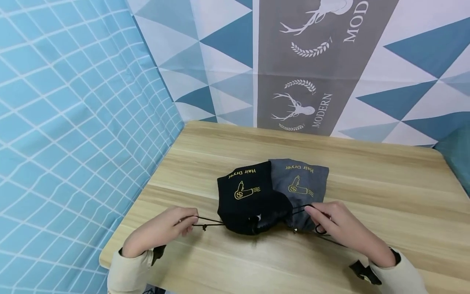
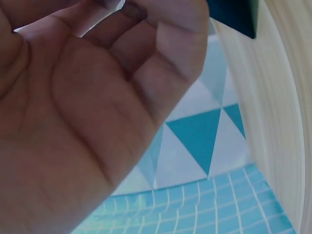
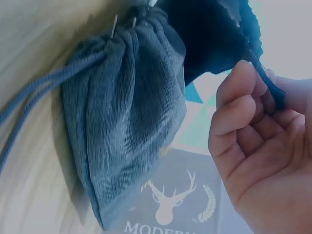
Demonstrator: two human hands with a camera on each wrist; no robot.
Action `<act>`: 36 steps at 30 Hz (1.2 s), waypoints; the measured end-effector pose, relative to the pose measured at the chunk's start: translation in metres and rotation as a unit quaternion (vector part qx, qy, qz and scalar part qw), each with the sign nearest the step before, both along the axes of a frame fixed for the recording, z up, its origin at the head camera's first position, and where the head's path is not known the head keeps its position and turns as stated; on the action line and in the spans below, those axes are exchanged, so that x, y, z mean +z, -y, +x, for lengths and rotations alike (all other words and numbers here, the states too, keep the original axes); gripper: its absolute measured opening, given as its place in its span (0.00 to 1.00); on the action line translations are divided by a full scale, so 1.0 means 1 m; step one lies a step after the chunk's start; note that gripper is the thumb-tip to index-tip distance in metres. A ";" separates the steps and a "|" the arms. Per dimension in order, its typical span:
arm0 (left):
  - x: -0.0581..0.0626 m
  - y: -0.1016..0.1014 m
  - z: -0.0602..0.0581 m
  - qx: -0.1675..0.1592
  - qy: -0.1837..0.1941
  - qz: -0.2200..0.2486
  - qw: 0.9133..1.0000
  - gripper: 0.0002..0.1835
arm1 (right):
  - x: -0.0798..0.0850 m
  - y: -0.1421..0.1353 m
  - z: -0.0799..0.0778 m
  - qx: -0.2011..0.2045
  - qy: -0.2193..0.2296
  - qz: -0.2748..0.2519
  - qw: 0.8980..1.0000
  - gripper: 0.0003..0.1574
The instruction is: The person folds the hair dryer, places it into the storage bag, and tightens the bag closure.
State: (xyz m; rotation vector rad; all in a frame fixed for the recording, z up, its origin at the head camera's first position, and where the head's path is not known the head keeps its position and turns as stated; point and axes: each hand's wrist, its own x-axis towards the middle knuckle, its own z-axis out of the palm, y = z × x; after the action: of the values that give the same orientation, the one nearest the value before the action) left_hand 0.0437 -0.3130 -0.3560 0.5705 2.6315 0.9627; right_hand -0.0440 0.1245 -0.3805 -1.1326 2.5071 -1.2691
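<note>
A black drawstring bag point(image 1: 244, 192) printed "Hair Dryer" with a yellow dryer outline lies in the middle of the table, its mouth partly gathered toward the person. My left hand point(image 1: 170, 226) pinches the knotted black cord point(image 1: 211, 224) stretched from the bag's left side. On the other side my right hand point(image 1: 335, 222) pinches the cord loop point(image 3: 265, 78) from the bag's right side. Beside and partly under the black bag lies a grey drawstring bag point(image 1: 310, 179) with the same print. In the right wrist view the grey bag point(image 3: 129, 112) shows a gathered neck and loose cords.
The wooden table point(image 1: 385, 196) extends to both sides of the bags. A patterned wall cloth point(image 1: 220, 61) with triangles and deer stands behind it. Blue gridded cloth point(image 1: 73, 122) hangs along the left. At the right edge is a teal cloth-covered thing point(image 1: 457, 155).
</note>
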 end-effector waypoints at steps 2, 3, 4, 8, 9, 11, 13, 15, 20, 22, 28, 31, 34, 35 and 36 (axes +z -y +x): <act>0.001 0.006 0.001 0.004 0.000 0.001 1.000 0.16 | 0.001 -0.002 -0.002 -0.008 -0.007 0.000 1.000 0.25; 0.001 0.009 0.001 0.007 0.000 0.001 1.000 0.16 | 0.002 -0.004 -0.002 -0.012 -0.008 0.000 1.000 0.26; 0.001 0.012 0.001 0.010 0.001 0.002 1.000 0.16 | 0.002 -0.005 -0.002 -0.016 -0.008 0.002 1.000 0.26; 0.001 0.022 -0.001 0.024 -0.002 0.008 1.000 0.17 | 0.005 -0.012 -0.002 -0.027 0.001 0.008 1.000 0.26; 0.000 0.025 -0.001 0.025 -0.005 0.010 1.000 0.17 | 0.006 -0.013 -0.002 -0.029 0.003 0.010 1.000 0.26; -0.002 0.030 -0.002 0.030 -0.009 0.015 0.999 0.17 | 0.007 -0.017 -0.001 -0.032 0.003 0.014 0.999 0.26; -0.004 0.036 -0.003 0.033 -0.012 0.018 0.999 0.17 | 0.008 -0.020 -0.001 -0.036 0.005 0.019 0.999 0.26; -0.006 0.042 -0.003 0.041 -0.016 0.017 0.999 0.17 | 0.009 -0.022 0.000 -0.036 0.003 0.020 0.999 0.26; -0.008 0.054 -0.002 0.081 -0.019 0.004 0.996 0.16 | 0.012 -0.027 0.001 -0.025 0.004 0.013 1.000 0.26; -0.009 0.057 -0.002 0.101 -0.020 -0.007 0.995 0.16 | 0.012 -0.028 0.002 -0.023 0.003 0.012 1.000 0.26; -0.016 0.064 -0.006 0.146 -0.054 -0.058 0.986 0.18 | 0.011 -0.034 0.005 -0.023 0.020 0.029 0.999 0.26; -0.022 0.071 -0.008 0.156 -0.099 -0.102 0.977 0.18 | 0.009 -0.037 0.008 -0.013 0.038 0.036 0.999 0.25; -0.027 0.079 -0.010 0.173 -0.141 -0.144 0.964 0.18 | 0.005 -0.038 0.012 0.014 0.068 0.029 0.997 0.25; -0.029 0.083 -0.010 0.180 -0.151 -0.156 0.959 0.17 | 0.003 -0.038 0.014 0.023 0.076 0.024 0.997 0.25; -0.030 0.086 -0.010 0.187 -0.156 -0.163 0.956 0.17 | 0.001 -0.038 0.015 0.031 0.085 0.019 0.996 0.25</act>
State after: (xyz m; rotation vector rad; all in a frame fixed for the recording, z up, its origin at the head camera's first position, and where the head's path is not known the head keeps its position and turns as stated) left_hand 0.0334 -0.3988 -0.3860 0.1537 3.1693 0.5341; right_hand -0.0291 0.1622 -0.3794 -1.0384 2.3455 -1.2395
